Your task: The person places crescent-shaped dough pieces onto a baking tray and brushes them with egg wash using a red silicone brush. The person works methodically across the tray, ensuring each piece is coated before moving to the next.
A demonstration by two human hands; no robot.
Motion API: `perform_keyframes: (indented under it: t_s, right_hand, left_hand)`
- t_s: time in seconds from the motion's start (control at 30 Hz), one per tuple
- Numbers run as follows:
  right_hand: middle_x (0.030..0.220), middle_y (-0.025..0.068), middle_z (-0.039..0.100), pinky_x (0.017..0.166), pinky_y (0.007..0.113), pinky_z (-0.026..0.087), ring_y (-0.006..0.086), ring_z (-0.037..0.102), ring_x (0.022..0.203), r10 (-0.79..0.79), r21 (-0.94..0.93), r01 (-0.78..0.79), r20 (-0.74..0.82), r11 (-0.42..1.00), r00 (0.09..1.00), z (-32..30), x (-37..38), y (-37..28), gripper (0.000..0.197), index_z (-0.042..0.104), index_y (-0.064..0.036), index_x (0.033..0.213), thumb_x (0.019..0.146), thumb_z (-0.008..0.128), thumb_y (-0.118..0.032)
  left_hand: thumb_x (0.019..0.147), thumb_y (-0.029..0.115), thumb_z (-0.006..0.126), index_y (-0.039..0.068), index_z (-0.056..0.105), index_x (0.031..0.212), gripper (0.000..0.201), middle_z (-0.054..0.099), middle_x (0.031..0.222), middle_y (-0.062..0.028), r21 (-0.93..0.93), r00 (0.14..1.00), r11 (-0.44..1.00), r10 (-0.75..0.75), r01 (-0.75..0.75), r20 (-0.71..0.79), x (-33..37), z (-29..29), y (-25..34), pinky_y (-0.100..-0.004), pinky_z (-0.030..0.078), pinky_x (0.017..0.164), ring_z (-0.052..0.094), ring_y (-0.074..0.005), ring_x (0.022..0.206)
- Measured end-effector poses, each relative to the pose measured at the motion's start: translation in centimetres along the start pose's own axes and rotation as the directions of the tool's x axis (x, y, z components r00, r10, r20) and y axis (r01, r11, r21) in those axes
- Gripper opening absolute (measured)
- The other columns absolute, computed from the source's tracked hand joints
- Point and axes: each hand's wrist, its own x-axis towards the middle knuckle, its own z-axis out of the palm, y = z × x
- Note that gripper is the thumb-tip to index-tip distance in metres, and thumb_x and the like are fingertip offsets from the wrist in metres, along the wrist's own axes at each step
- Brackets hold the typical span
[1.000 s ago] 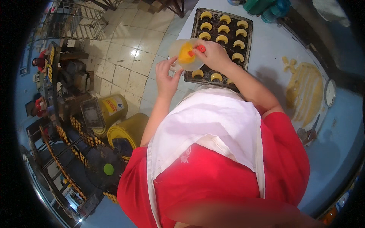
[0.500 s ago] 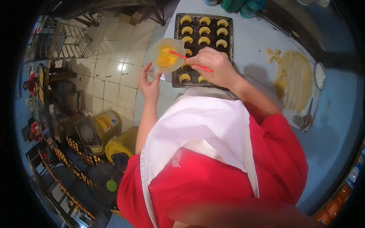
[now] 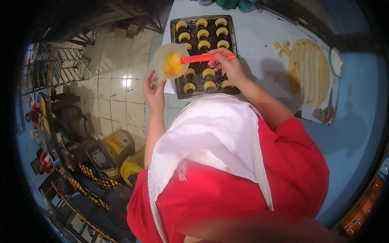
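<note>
My left hand (image 3: 155, 90) is closed around the handle of a translucent plastic measuring cup (image 3: 159, 60), which holds yellow liquid that looks like beaten egg. A red pastry brush (image 3: 202, 58) is pinched near its handle end by my right hand (image 3: 229, 68). Its bristle end is in the cup, over the yellow liquid. Cup and brush are held above the left part of a dark baking tray (image 3: 181, 92). Rows of pale yellow crescent-shaped dough pieces (image 3: 201, 22) lie on that tray, some hidden behind my right hand and the brush.
The tray rests on a white table (image 3: 259, 36). To the right are a sheet of dough cut into strips (image 3: 310, 73), a round white bowl (image 3: 335, 62) and a knife (image 3: 329, 103). Yellow buckets (image 3: 120, 148) and racks of baked goods (image 3: 97, 178) stand at lower left.
The brush has turned from slanting to nearly level, its broad side now showing, and my right fingers have shifted toward its handle end. The whole view has shifted slightly.
</note>
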Motion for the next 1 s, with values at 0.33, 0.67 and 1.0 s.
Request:
perform_keyframes:
  t_s: [0.33,0.67,1.0]
  right_hand:
    - [0.083,0.0061,0.07,0.074,0.035,0.057,0.0214,0.068,0.078,0.234,0.602,-0.069,-0.2,0.795,0.951,-10.4,2.3,3.3,0.033,0.069,-0.0066,0.114,0.11,0.056,-0.037]
    - [0.075,0.0118,0.073,0.065,0.044,0.054,0.0304,0.073,0.071,-0.434,-0.837,-0.01,-0.294,0.547,0.852,-14.2,6.9,0.6,0.029,0.066,-0.0062,0.101,0.107,0.06,-0.034]
    - [0.085,0.0186,0.075,0.073,0.054,0.056,0.0437,0.072,0.082,-0.424,-0.974,-0.042,-0.135,0.223,0.896,-13.1,14.5,-2.8,0.032,0.068,-0.0125,0.106,0.105,0.057,-0.042]
  left_hand:
    - [0.096,0.013,0.08,0.009,0.057,0.143,0.053,0.058,0.094,0.0044,-0.049,0.983,0.983,-0.175,0.177,0.053,1.9,2.1,-0.6,-0.0211,0.042,0.07,0.051,-0.0054,0.081]
    - [0.094,0.007,0.079,0.007,0.056,0.144,0.055,0.061,0.104,-0.0026,-0.104,0.983,0.982,-0.168,0.16,-0.07,1.7,-1.7,-2.4,-0.0271,0.046,0.09,0.058,-0.0113,0.1]
    - [0.092,0.008,0.081,0.009,0.059,0.142,0.054,0.061,0.12,-0.007,0.085,0.96,0.971,-0.206,0.225,-0.19,0.5,-5.4,-8.0,-0.0331,0.047,0.096,0.056,-0.018,0.109]
